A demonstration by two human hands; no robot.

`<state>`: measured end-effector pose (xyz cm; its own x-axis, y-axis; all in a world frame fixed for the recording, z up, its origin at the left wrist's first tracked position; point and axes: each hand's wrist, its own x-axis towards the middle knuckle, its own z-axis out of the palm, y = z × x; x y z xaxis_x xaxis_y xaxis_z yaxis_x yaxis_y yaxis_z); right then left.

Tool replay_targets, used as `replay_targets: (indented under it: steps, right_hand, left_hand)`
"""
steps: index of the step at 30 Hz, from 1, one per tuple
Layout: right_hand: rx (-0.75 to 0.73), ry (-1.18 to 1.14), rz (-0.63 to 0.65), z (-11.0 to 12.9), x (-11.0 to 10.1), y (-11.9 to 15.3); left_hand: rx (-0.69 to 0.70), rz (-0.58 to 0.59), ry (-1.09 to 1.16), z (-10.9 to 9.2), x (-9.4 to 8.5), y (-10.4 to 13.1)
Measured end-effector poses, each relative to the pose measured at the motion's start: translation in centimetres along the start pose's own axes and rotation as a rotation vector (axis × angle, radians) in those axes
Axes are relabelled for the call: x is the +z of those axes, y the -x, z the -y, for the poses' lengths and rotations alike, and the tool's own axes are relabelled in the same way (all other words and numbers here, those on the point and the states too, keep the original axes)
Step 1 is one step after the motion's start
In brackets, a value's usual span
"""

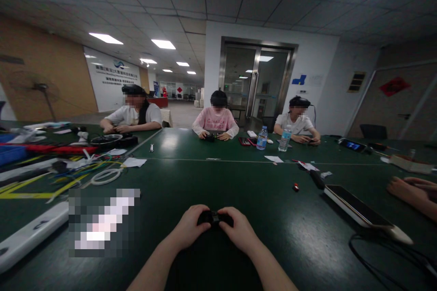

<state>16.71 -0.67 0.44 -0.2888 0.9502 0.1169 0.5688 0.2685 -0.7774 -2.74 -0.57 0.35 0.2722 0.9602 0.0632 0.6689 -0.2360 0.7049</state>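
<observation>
A small black object (215,219), whose details are too dark to make out, is held between my two hands above the near part of the green table. My left hand (191,225) is closed round its left end, with the thumb on the near side. On its right end, my right hand (240,227) grips with thumb and curled fingers. Both hands are at about the same height, a short gap apart, and the middle of the object shows between them.
Cables (105,176) and a white power strip (34,236) lie left on the green table (191,182). Two bottles (262,138) stand farther back. A black-and-white device (362,209) lies right, near another person's hands (414,193). Three people in headsets sit opposite.
</observation>
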Motion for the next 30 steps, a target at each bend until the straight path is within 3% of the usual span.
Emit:
replay_targets:
  steps: [9, 17, 30]
  right_hand:
    - [-0.019, -0.001, 0.006, 0.3, -0.2, 0.1]
    - [0.029, 0.106, 0.009, 1.3, 0.2, -0.4]
    - [-0.048, 0.158, 0.039, 1.3, 0.3, -0.4]
  left_hand:
    - [-0.016, 0.013, -0.012, -0.4, -0.1, 0.1]
    - [-0.020, -0.020, 0.002, 0.7, 0.4, -0.3]
    - [0.013, -0.018, -0.006, 0.7, 0.4, -0.3]
